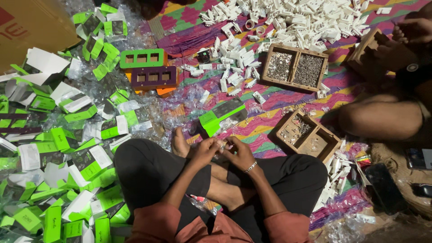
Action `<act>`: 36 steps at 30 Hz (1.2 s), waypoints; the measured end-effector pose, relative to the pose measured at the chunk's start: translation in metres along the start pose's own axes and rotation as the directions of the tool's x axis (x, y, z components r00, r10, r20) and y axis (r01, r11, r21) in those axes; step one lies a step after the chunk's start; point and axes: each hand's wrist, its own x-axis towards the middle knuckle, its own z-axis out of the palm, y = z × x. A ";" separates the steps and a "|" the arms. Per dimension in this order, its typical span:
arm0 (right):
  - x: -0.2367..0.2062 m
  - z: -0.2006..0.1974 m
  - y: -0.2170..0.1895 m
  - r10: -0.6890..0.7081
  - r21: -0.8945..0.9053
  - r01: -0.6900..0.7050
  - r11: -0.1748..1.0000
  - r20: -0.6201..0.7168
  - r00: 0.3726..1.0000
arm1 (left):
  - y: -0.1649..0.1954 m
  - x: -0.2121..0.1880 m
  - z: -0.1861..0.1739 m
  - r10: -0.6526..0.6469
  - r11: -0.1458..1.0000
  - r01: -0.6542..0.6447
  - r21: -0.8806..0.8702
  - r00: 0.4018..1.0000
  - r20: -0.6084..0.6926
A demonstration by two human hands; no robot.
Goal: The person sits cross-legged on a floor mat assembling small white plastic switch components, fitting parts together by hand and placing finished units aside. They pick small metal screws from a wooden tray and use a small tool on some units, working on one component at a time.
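I sit cross-legged on a colourful woven mat (198, 31). My left hand (204, 150) and my right hand (240, 153) meet over my ankles, both pinching a small white plastic part (223, 145) between the fingertips. A bracelet circles my right wrist. A green and black carton (221, 116) lies just beyond my hands, beside my bare foot (180, 143).
Green and white cartons (67, 148) and clear bags cover the floor on the left. Two wooden screw trays (294, 67) (307, 134) lie right of centre, under a heap of white plastic parts (297, 20). Another person's legs (382, 119) are at right. A phone (384, 186) rests nearby.
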 end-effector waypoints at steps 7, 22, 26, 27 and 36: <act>-0.003 0.008 0.012 0.085 -0.078 -0.084 0.993 0.014 0.996 | -0.005 -0.002 0.000 -0.039 0.991 0.043 0.129 0.999 -0.032; 0.001 0.014 0.055 0.257 0.329 -0.255 0.909 0.039 0.966 | 0.006 -0.003 -0.001 -0.155 0.980 0.166 -0.108 0.982 0.103; -0.002 0.012 0.050 0.267 0.307 -0.249 0.919 -0.019 0.963 | -0.006 0.001 -0.003 -0.102 0.989 0.108 -0.102 0.993 0.062; -0.002 0.009 0.046 0.263 0.280 -0.245 0.928 -0.027 0.964 | -0.009 0.002 -0.003 -0.084 0.991 0.086 -0.098 0.996 0.030; -0.013 0.017 0.013 0.056 -0.181 -0.054 0.982 0.008 0.998 | -0.004 -0.001 -0.006 -0.108 0.974 0.080 -0.210 0.986 -0.129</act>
